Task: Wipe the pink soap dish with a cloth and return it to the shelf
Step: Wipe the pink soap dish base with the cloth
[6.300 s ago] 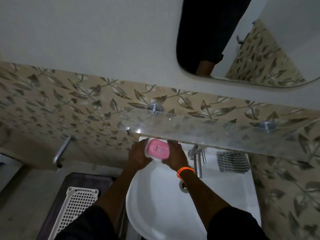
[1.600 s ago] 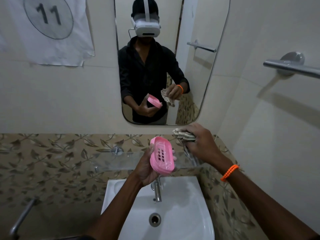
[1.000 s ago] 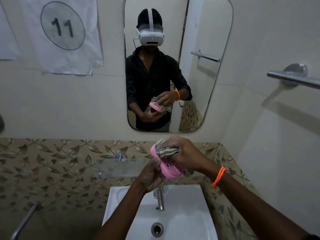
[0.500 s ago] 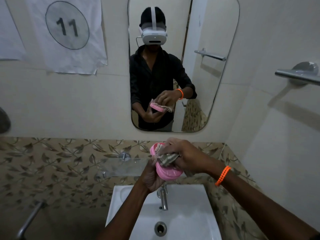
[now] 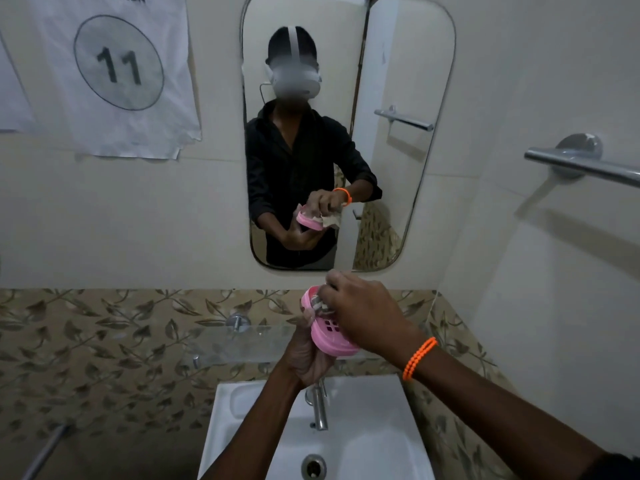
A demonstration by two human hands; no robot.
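Both of your hands are up in front of the wall, above the white sink [image 5: 374,427] and its chrome tap [image 5: 319,408]. Your left hand [image 5: 306,358] holds the pink soap dish [image 5: 327,332] from below and behind, fingers curled round its underside, thumb tip showing at the dish's left rim. Dish is tilted, hollow side facing you, slotted drain holes visible near the middle. Your right hand [image 5: 363,313], with an orange bead bracelet [image 5: 419,357] on the wrist, comes in from the right and lies over the dish's upper right part, fingers bent down and pinching a bunched cloth [image 5: 320,303] into the dish's top end. Only a small grey-striped bit of cloth shows under the fingers; the rest is hidden by the hand. Dish sits between the two hands, touching both, held just in front of the glass shelf [image 5: 239,342], not resting on it. Mirror [image 5: 398,168] above reflects the same grip. Paper sign marked 11 [image 5: 117,64] hangs on the wall at upper left, towel bar [image 5: 585,166] at right.
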